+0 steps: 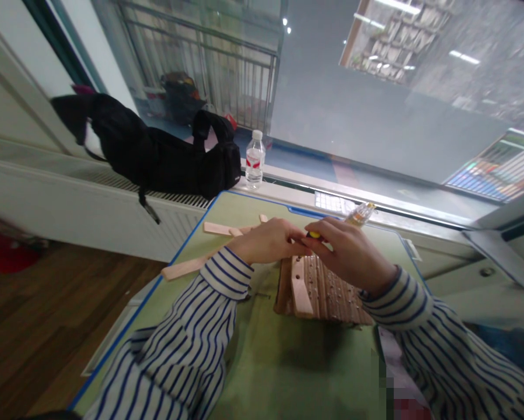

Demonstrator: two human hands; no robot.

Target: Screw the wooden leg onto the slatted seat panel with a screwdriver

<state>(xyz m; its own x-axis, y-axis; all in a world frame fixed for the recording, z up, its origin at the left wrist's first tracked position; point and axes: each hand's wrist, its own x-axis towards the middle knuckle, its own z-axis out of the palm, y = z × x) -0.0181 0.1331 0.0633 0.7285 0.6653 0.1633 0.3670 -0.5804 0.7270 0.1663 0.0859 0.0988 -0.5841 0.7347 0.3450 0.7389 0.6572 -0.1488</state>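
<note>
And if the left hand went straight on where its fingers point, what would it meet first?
Probably the right hand, just ahead of the left hand; the exact depth is unclear.

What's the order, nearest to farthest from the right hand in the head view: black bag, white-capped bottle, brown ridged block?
1. Brown ridged block: just below the right hand.
2. White-capped bottle: ahead and to the left.
3. Black bag: farther left, beyond the bottle.

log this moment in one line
right hand: holding yellow-black item | left hand: alongside | wooden strip: on brown block
</note>
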